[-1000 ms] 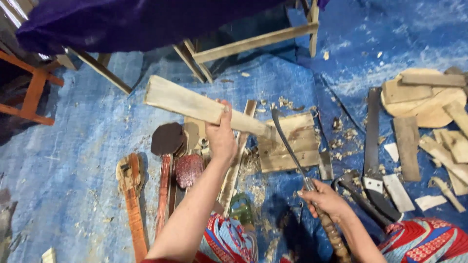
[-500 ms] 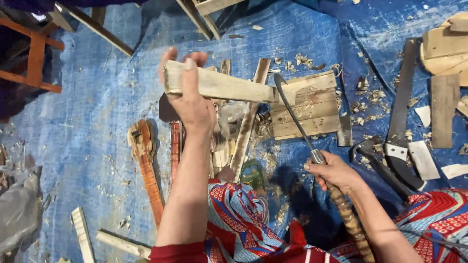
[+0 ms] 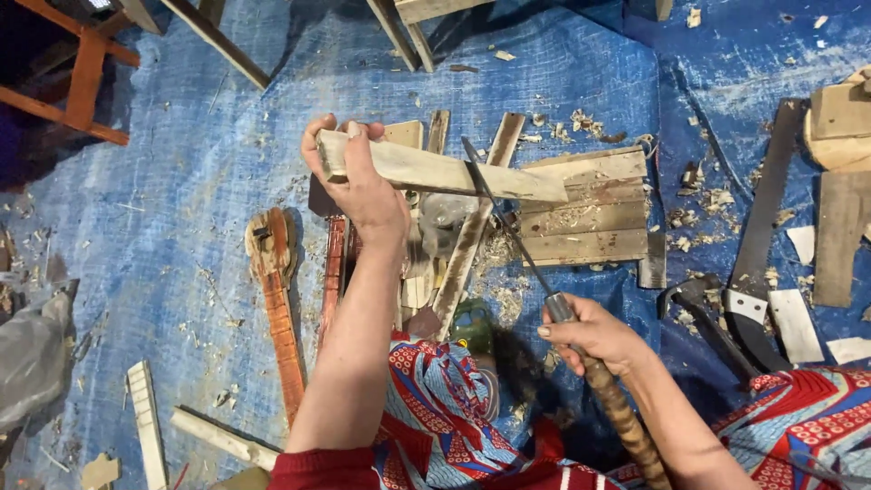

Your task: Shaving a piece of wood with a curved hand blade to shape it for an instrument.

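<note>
- The left hand [image 3: 363, 186] grips one end of a pale wooden slat [image 3: 445, 171], fingers wrapped over its top edge and thumb behind, holding it up above the blue tarp [image 3: 181, 200] on the floor.
- The slat's long axis runs nearly level, from the left hand at its left end out to a free, slightly lower right end that reaches over a stack of boards [image 3: 590, 209].
- The right hand [image 3: 590, 336] is closed around the banded handle of a long knife [image 3: 513, 231], low and near the person's lap.
- The blade rises from that hand up and to the left, and crosses the slat just right of its middle; its edge seems to meet the wood, though whether it bites in cannot be told.
- Blade and slat thus stand at a steep angle to each other, not parallel.
- The left hand is on the slat itself; the right reaches it only through the blade.
- Wood shavings [image 3: 499, 299] lie on the tarp below the crossing.
</note>
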